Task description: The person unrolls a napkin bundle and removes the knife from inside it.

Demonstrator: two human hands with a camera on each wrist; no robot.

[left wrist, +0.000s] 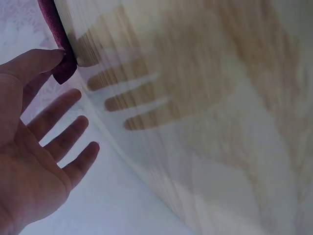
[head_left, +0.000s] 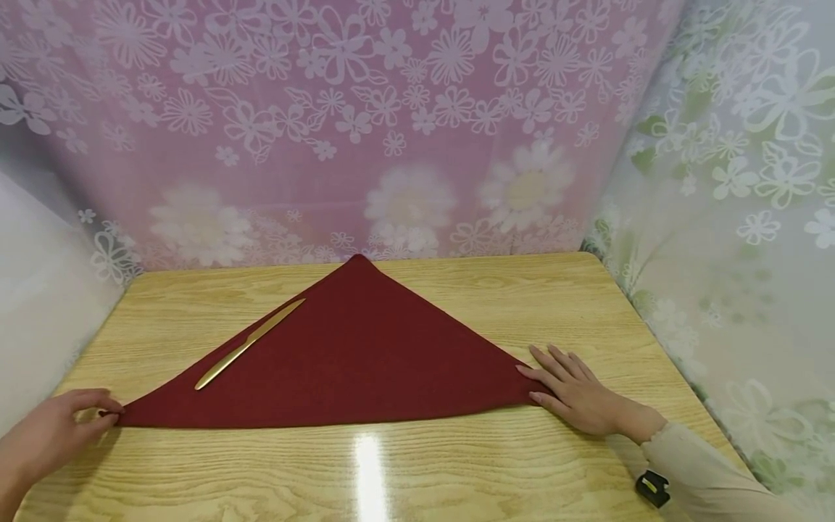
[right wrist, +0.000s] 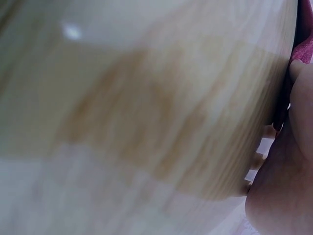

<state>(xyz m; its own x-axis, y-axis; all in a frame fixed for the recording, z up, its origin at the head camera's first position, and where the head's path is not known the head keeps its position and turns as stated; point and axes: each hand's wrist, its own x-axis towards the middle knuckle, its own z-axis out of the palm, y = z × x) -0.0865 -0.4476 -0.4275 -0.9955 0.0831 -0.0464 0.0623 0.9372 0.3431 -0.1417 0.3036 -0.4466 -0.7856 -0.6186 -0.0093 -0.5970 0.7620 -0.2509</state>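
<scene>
A dark red cloth napkin (head_left: 365, 355), folded into a triangle, lies on the table with its peak toward the back wall. On its left slope rests a gold table knife (head_left: 251, 342), laid slantwise with its tip up and to the right. My left hand (head_left: 61, 435) pinches the napkin's left corner between thumb and forefinger; in the left wrist view the other fingers of that hand (left wrist: 44, 132) spread away from the cloth. My right hand (head_left: 580, 395) lies over the right corner with fingers extended. In the right wrist view, a strip of napkin (right wrist: 304, 46) shows beside the thumb.
The wood-grain table (head_left: 457, 471) has a glossy top that reflects a bright light near its front. A pink flowered curtain (head_left: 313, 145) hangs behind it, and a pale flowered one (head_left: 750, 239) stands at the right. A black device (head_left: 652, 488) sits at the right wrist.
</scene>
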